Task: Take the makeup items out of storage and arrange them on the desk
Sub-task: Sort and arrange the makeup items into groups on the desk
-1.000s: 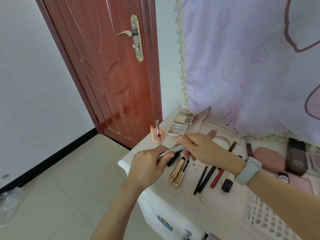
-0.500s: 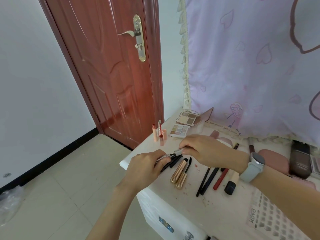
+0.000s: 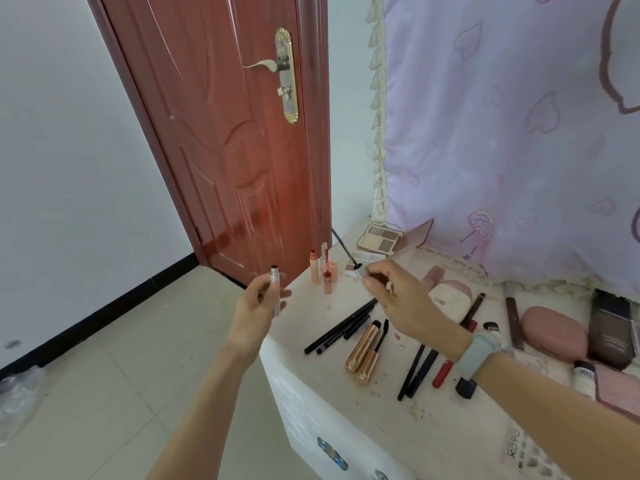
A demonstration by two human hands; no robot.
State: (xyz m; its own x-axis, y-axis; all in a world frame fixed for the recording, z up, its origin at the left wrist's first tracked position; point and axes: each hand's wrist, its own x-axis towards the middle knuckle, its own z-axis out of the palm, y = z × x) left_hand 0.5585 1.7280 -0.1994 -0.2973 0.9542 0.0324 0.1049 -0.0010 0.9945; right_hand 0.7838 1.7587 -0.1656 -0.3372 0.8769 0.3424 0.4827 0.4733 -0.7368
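My left hand (image 3: 258, 306) holds a slim silver mascara tube (image 3: 275, 289) upright, off the desk's left edge. My right hand (image 3: 398, 292) grips the tube's cap, and its black wand (image 3: 343, 245) points up and left over the desk. On the white desk (image 3: 346, 403) lie black pencils (image 3: 341, 325), two gold tubes (image 3: 362, 346), a black brush (image 3: 382, 334), a red pencil (image 3: 442, 374) and more dark pencils (image 3: 417, 372). Three pink lip tubes (image 3: 322, 271) stand near the far left corner. An open eyeshadow palette (image 3: 379, 238) lies behind them.
A red-brown door (image 3: 225, 133) stands left of the desk. A lilac heart-print curtain (image 3: 512, 133) hangs behind it. At the right lie a pink pouch (image 3: 554, 336), a dark flat case (image 3: 611, 332), a small white bottle (image 3: 583, 377) and a pink palette (image 3: 620, 393). Tiled floor (image 3: 104, 393) lies to the left.
The two hands held one closed silver tube together over the desk. Now they have pulled apart: the tube went left with my left hand, the wand came out in my right.
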